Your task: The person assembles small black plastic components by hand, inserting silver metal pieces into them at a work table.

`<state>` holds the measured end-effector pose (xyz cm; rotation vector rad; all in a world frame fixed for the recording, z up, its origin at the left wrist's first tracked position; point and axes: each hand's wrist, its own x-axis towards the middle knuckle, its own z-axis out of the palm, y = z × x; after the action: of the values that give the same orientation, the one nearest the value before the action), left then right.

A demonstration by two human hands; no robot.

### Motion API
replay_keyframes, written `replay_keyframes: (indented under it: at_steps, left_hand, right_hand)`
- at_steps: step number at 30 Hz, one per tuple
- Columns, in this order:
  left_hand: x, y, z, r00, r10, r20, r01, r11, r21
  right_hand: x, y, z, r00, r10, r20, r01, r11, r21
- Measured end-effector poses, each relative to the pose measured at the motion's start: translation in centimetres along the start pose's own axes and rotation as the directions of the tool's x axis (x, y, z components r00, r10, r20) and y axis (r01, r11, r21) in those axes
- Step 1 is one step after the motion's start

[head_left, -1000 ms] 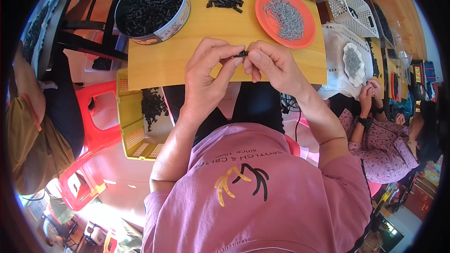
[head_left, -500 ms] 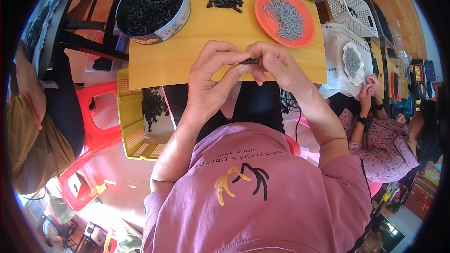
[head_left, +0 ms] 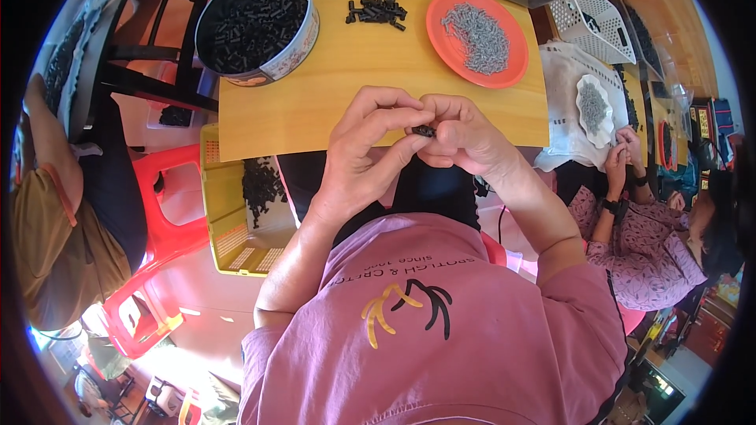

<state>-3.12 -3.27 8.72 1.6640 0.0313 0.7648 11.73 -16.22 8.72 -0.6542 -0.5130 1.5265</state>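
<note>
A small black cylindrical plastic part [head_left: 424, 131] sits between my two hands above the table's near edge. My left hand [head_left: 376, 134] pinches it with thumb and forefinger. From the other side my right hand [head_left: 461, 132] grips it too, fingers curled around its end. Farther off on the table lies a small pile of similar black parts [head_left: 377, 11]. To its right, an orange-red plate [head_left: 516, 63] holds many small silvery screws [head_left: 479, 39]. A round tin [head_left: 293, 63] at the left is filled with more black parts [head_left: 252, 20].
Below the table's left edge stands a yellow crate [head_left: 228, 248] with black parts inside, beside a red plastic stool [head_left: 169, 197]. A white perforated basket [head_left: 596, 20] and a pale dish of screws [head_left: 594, 110] are at right. Co-workers sit on both sides.
Both hands have moved slightly nearer to me, down from over the tabletop to its near edge. The black part between them has turned, showing more of its end.
</note>
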Motion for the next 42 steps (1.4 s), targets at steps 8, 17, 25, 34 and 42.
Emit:
replay_keyframes:
  at_steps: [8,17,25,34,42]
  left_hand:
    - [0.0,0.2,-0.4,0.999,0.034,0.024,-0.035,0.998,0.049]
    - [-0.7,0.0,-2.0,0.999,0.037,-0.018,-0.036,0.996,0.077]
    - [-0.2,0.6,-2.1,0.994,0.088,-0.068,-0.077,0.985,0.155]
    - [-0.4,1.6,-1.6,0.993,0.046,-0.106,-0.022,0.977,0.212]
    - [0.0,1.6,-1.4,0.995,-0.028,-0.091,0.026,1.000,-0.014]
  right_hand:
    - [0.5,1.0,1.1,0.995,-0.054,-0.085,0.054,0.999,0.005]
    - [2.3,2.5,1.9,0.995,-0.063,-0.074,0.065,0.998,0.025]
    - [3.3,2.3,1.1,0.997,-0.012,0.074,0.000,0.987,0.160]
    - [3.0,2.0,0.5,0.993,-0.051,0.109,0.036,0.991,0.132]
    - [2.9,1.5,-0.1,0.993,-0.036,0.112,0.033,0.999,0.029]
